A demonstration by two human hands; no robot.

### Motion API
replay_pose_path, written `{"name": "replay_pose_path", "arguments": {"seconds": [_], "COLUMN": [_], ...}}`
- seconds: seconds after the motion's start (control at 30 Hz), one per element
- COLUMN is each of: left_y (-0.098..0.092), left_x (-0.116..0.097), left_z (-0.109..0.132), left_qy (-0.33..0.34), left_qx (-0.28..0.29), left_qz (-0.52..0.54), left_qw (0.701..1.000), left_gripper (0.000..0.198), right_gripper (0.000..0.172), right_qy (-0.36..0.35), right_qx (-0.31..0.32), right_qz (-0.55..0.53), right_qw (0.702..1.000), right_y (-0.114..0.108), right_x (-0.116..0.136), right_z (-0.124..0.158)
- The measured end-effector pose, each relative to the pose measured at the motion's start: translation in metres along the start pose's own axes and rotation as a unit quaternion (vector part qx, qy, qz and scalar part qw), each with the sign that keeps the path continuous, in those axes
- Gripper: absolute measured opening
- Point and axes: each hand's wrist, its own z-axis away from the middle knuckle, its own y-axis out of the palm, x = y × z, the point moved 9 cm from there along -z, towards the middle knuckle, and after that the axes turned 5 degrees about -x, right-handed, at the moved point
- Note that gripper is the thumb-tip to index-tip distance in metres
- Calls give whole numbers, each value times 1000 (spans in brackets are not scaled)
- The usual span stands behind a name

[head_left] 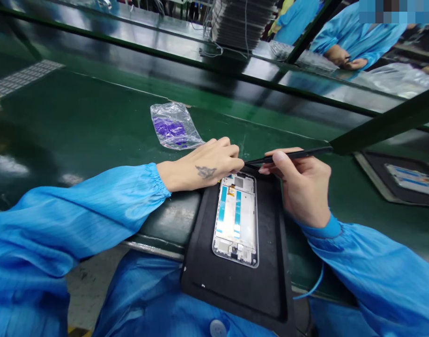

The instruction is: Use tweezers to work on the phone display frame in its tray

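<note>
A phone frame (pixel 247 220) with blue adhesive strips lies in a shallow black tray (pixel 196 267) at the table's near edge. My left hand (pixel 214 161) is closed over the phone frame's top end, fingers curled down; whatever they pinch is hidden. Black tweezers (pixel 302 153) sit in my right hand (pixel 304 185), gripped like a pen. Their tips point left and meet the fingertips of my left hand, just above the frame's upper edge. Beyond my left hand lies a clear plastic bag (pixel 175 126) with small purple pieces in it.
At the right, another black tray (pixel 372 164) holds a second phone frame (pixel 411 178). A green metal post (pixel 386 117) slants up behind my right hand. Across the bench, a co-worker's hands (pixel 344 58) are busy near plastic bags. A perforated grey strip (pixel 28 77) lies at far left.
</note>
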Motion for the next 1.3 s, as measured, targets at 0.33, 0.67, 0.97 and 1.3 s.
{"name": "replay_pose_path", "arguments": {"seconds": [0.33, 0.67, 0.97, 1.3], "left_y": [-5, 2, 8, 0], "left_x": [-6, -16, -38, -27], "left_z": [-18, -18, -19, -24], "left_qy": [-12, 82, 168, 86], "left_qx": [93, 103, 95, 63], "left_qz": [56, -20, -180, -85], "left_qw": [994, 991, 965, 991], "left_gripper": [13, 10, 23, 22], "right_gripper": [24, 21, 27, 25], "right_qy": [33, 44, 47, -4], "right_qx": [-29, -39, -36, -34], "right_qz": [-45, -91, -81, -34], "right_qw": [998, 994, 995, 999], "right_y": [-13, -14, -14, -16], "right_x": [-11, -11, -8, -2], "right_z": [-10, -12, -12, -11]}}
